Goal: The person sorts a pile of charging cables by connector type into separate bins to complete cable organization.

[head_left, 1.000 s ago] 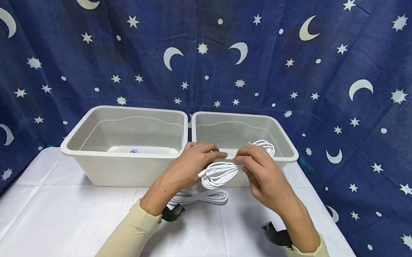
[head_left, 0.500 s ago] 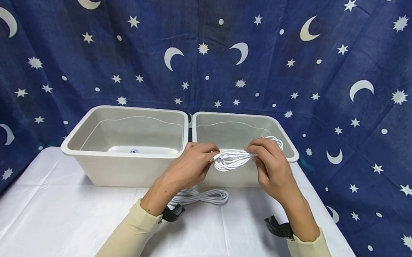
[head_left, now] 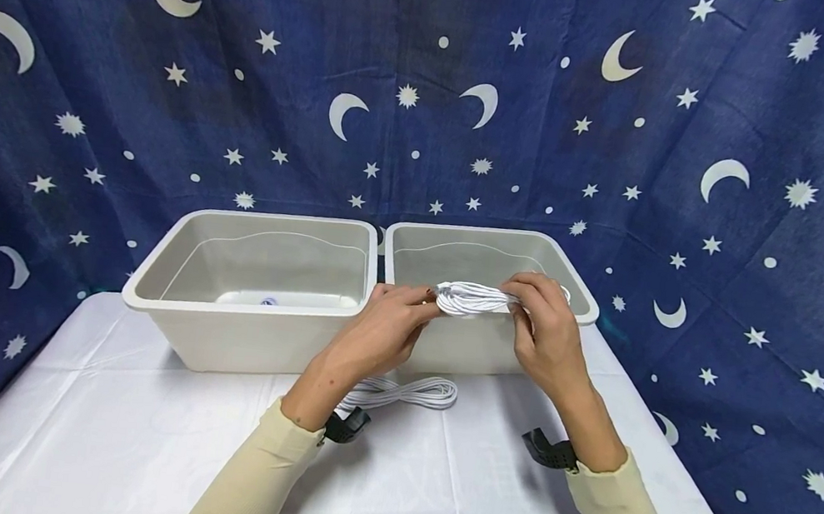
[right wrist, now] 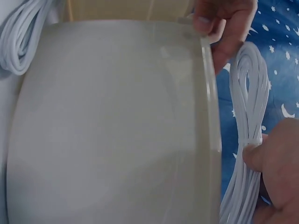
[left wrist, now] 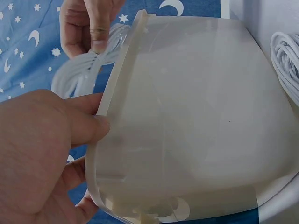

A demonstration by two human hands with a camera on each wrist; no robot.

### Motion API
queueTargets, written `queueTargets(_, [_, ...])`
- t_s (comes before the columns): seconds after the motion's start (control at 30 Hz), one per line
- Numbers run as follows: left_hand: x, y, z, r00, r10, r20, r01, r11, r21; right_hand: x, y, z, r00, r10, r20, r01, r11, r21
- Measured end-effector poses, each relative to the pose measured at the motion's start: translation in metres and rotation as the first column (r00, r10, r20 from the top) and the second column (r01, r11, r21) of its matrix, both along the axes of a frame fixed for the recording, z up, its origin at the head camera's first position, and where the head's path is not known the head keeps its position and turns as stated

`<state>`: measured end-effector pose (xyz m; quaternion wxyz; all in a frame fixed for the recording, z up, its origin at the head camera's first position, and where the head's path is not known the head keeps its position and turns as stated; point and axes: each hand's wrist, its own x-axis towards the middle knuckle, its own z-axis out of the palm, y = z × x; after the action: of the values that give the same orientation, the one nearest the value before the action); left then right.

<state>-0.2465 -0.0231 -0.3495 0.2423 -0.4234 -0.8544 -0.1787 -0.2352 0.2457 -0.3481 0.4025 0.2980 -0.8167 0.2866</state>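
Observation:
A coiled white cable (head_left: 471, 298) is pinched at its middle by my right hand (head_left: 546, 326), just above the front rim of the right bin (head_left: 464, 338). In the right wrist view the thumb presses the bundle (right wrist: 250, 116) where a tie wraps it. My left hand (head_left: 383, 321) holds the front rim of that bin near its left corner. The left wrist view has the thumb outside the rim and fingers behind it. A second coiled white cable (head_left: 416, 392) lies on the table before the right bin, partly hidden by the left wrist.
Beside the right bin stands the left bin (head_left: 238, 331), with a small bluish thing (head_left: 268, 302) at its bottom. A white cloth covers the table (head_left: 137, 437). A blue curtain (head_left: 278, 92) with moons and stars hangs behind and at the sides.
My right hand has lifted the cable up and away, level with the bin's rim, and the bundle has turned nearly horizontal. My left fingers have drawn back slightly. The second cable has stayed put.

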Motion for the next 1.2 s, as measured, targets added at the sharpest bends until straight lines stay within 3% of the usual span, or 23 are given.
queueTargets(0.17, [0.0,0.001,0.001,1.0,0.001,0.022,-0.001,1.0,-0.004,-0.004,-0.002,-0.003,1.0,-0.017,-0.007,0.017,1.0,-0.024])
queueTargets(0.4, [0.0,0.001,0.0,1.0,-0.004,0.003,0.004,1.0,-0.003,-0.002,-0.003,-0.004,0.998,-0.059,-0.037,0.057,0.998,-0.04])
queueTargets(1.2, [0.001,0.001,0.001,1.0,0.009,0.03,-0.009,1.0,-0.013,0.017,-0.032,-0.01,0.999,0.036,-0.011,-0.034,0.991,0.128])
